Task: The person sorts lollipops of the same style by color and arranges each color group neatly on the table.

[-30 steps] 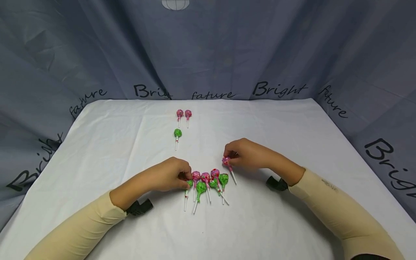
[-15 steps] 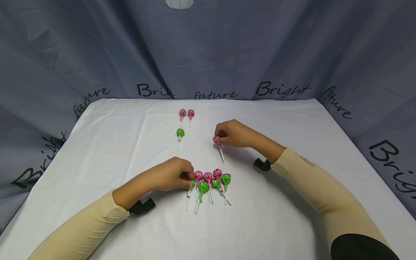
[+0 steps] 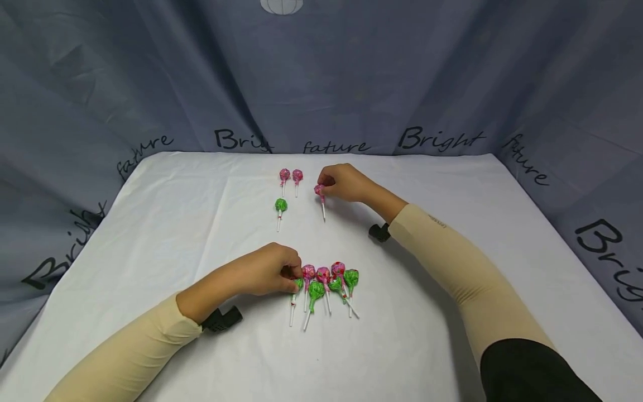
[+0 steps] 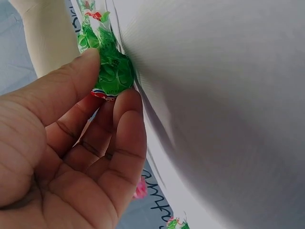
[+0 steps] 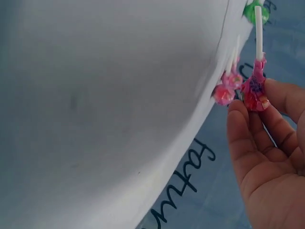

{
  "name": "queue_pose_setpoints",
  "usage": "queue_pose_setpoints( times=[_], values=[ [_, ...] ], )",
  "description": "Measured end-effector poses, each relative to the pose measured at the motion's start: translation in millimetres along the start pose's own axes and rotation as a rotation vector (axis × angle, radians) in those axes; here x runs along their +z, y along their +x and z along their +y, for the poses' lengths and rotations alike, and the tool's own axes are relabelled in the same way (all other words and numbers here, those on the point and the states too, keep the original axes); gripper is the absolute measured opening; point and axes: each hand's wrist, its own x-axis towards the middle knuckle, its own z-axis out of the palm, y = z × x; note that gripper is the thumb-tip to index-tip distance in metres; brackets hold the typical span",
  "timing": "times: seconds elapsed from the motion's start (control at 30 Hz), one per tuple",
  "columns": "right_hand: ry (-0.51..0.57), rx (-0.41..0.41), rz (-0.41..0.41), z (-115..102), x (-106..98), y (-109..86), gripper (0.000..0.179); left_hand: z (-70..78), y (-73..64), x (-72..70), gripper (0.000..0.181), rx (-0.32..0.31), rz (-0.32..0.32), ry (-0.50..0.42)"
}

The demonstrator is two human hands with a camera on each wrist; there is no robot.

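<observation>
My left hand (image 3: 268,270) pinches the wrapped head of a green lollipop (image 4: 114,74) between thumb and fingers, at the left end of a cluster of pink and green lollipops. Farther back, my right hand (image 3: 345,183) grips a pink lollipop (image 5: 256,90) by its head, the white stick pointing toward the front of the table. Just left of it lie two pink lollipops (image 3: 284,175) side by side, sticks toward me. In front of that pair rests a single green lollipop (image 3: 281,205).
The cluster near the middle holds several lollipops, among them a green lollipop (image 3: 316,290) and a pink lollipop (image 3: 338,268), some sticks crossing. A white cloth covers the table (image 3: 402,312). Behind it hangs a grey-blue curtain (image 3: 331,72) with black lettering.
My right hand has carried the pink lollipop from beside the cluster away toward the back and left, near the pink pair. My left hand keeps its hold on the green lollipop.
</observation>
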Motion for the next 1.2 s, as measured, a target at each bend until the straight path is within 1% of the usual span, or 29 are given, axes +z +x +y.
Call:
queue_pose_setpoints(
  times=[0.3, 0.47, 0.6, 0.7, 0.8, 1.2],
  values=[
    [0.021, 0.099, 0.026, 1.0, 4.0, 37.6, 0.016, -0.5, -0.5, -0.7, 0.014, 0.002, 0.000, 0.007],
    [0.028, 0.140, 0.037, 5.1, 6.2, 52.1, 0.018, 0.5, -0.6, -1.0, 0.014, 0.003, 0.001, 0.008],
    [0.058, 0.188, 0.040, 11.0, 7.7, 60.9, 0.019, 0.0, -1.1, -0.8, 0.014, 0.003, 0.002, 0.008],
    [0.081, 0.217, 0.045, 13.7, 8.5, 65.3, 0.020, -0.2, -1.4, -1.0, 0.014, -0.001, 0.005, 0.002],
    [0.095, 0.227, 0.044, 14.2, 8.4, 66.5, 0.020, 0.1, -1.5, -1.0, 0.014, -0.005, 0.007, 0.001],
    [0.064, 0.227, 0.020, 11.5, 10.6, 69.9, 0.020, 0.6, -1.3, -0.8, 0.014, 0.007, 0.011, 0.007]
  ],
)
